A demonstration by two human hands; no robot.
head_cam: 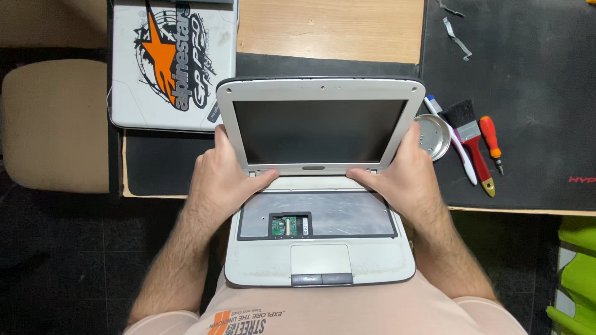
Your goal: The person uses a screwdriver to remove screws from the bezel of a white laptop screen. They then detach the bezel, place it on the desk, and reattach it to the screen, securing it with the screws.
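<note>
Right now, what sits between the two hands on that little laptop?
In the head view, the laptop's dark screen and its hinge strip span the gap between the left hand and right hand.

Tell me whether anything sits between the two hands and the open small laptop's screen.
Nothing visible does. The left hand and the right hand already grip the sides of the screen of the small laptop, thumbs lying near the hinge. The brush, screwdriver and round metal dish lie off to the right.
</note>
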